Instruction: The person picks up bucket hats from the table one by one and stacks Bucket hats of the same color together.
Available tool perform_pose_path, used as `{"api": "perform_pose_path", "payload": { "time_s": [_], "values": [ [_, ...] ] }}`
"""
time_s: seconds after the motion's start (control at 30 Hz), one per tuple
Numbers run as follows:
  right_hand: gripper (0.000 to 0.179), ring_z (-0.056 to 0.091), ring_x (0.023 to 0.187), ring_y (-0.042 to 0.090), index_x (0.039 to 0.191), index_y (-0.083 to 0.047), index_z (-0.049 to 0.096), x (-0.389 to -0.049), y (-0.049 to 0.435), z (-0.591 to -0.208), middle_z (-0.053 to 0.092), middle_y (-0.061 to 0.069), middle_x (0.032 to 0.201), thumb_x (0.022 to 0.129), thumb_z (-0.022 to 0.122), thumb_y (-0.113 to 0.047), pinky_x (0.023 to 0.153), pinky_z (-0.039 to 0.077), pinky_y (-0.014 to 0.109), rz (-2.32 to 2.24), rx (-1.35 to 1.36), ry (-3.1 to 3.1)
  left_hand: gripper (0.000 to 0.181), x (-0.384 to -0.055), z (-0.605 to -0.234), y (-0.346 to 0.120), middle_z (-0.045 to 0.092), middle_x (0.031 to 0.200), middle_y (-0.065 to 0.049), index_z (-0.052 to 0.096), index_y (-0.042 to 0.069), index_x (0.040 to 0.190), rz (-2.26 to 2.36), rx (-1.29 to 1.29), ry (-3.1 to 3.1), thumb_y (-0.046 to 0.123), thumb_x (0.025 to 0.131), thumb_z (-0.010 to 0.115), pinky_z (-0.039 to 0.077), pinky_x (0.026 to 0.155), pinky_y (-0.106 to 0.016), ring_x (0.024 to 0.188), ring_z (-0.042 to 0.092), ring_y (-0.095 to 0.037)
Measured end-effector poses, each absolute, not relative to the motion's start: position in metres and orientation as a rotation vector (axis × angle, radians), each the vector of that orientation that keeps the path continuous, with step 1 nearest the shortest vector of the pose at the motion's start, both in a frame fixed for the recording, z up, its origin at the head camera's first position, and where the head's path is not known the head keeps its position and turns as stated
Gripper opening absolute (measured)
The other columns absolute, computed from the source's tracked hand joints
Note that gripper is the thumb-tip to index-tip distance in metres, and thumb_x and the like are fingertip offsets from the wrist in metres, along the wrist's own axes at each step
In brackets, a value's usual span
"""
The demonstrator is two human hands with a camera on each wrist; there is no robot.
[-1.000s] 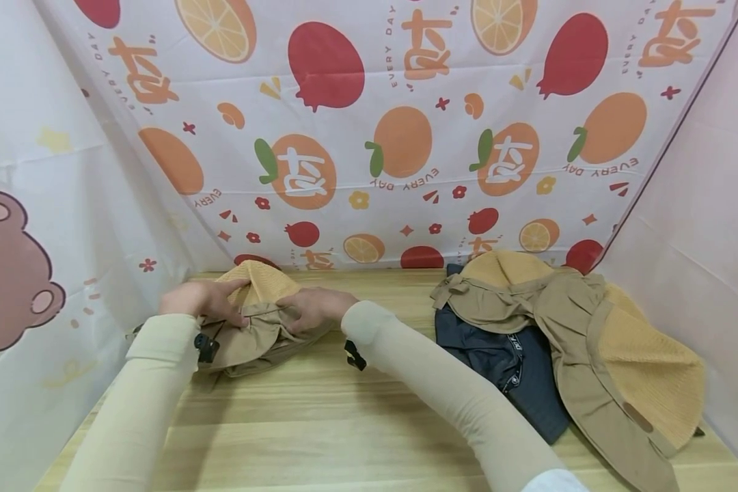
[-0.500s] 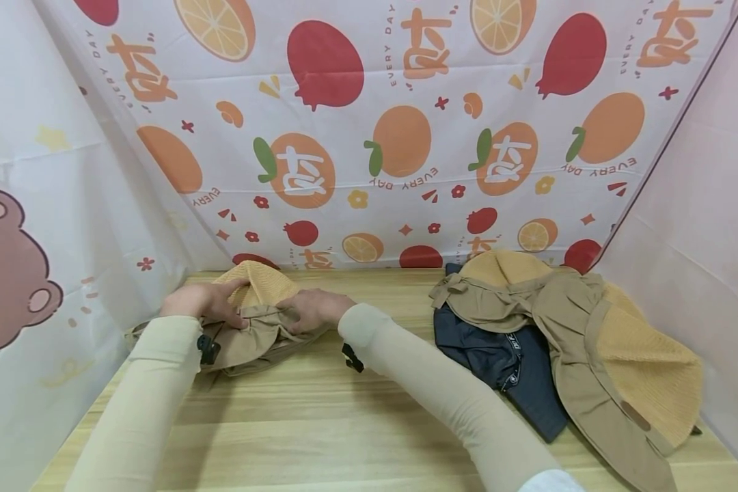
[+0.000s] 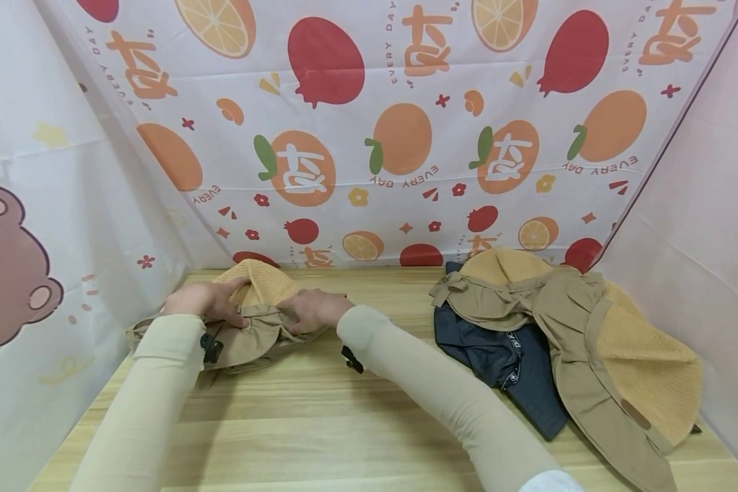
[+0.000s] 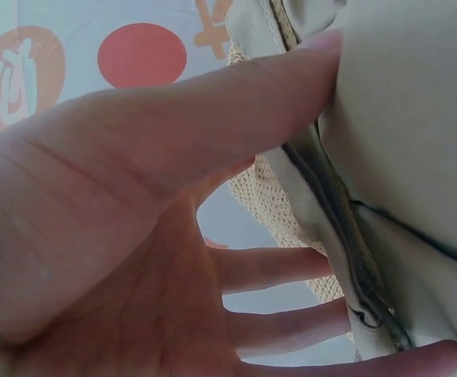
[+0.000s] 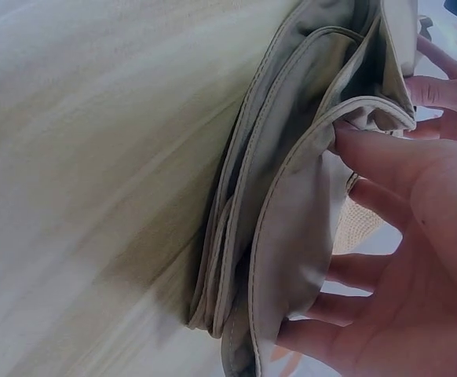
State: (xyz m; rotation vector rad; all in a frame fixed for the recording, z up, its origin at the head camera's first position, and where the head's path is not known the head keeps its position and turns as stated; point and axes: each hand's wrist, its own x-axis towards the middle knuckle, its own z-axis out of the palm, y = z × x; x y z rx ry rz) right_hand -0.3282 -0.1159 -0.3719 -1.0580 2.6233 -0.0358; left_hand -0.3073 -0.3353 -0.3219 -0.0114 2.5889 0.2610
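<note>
Well apart: brim-pinched hat (image 3: 260, 321), hat pile (image 3: 568, 328)

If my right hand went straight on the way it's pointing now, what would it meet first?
The tan hat brim, which the right hand pinches. Beyond it, the left hand looks next in line, though depth in the head view is hard to judge.

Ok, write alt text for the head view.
A person's left hand and right hand hold a yellow-and-tan hat at the left of a wood-grain table. Similar hats lie partly over dark blue cloth at the right; a fruit-print sheet hangs behind.
</note>
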Motion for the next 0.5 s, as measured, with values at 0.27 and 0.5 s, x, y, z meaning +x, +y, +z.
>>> {"api": "perform_pose_path", "payload": {
  "time_s": [0.27,0.5],
  "values": [
    [0.062,0.042,0.149,0.02,0.16,-0.041,0.035,-0.3286,-0.1151,-0.3746,0.042,-0.004,0.162,0.103,0.06,-0.044,0.114,0.043,0.055,-0.037,-1.013,2.644,0.115,-0.309,-0.3239,-0.3359,0.011,0.16,-0.042,0.003,0.019,0.166,0.271,-0.026,2.586,0.052,0.086,0.079,0.039,0.1,-0.077,0.137,0.035,-0.062],
    [0.062,0.042,0.149,0.019,0.16,-0.039,0.035,-0.3292,-0.1145,-0.3757,0.043,-0.004,0.162,0.103,0.06,-0.042,0.115,0.044,0.047,-0.057,-1.042,2.637,0.113,-0.3075,-0.325,-0.3373,0.012,0.162,-0.04,0.004,0.018,0.166,0.293,-0.005,2.585,0.049,0.087,0.079,0.039,0.101,-0.076,0.138,0.034,-0.06]
  ]
}}
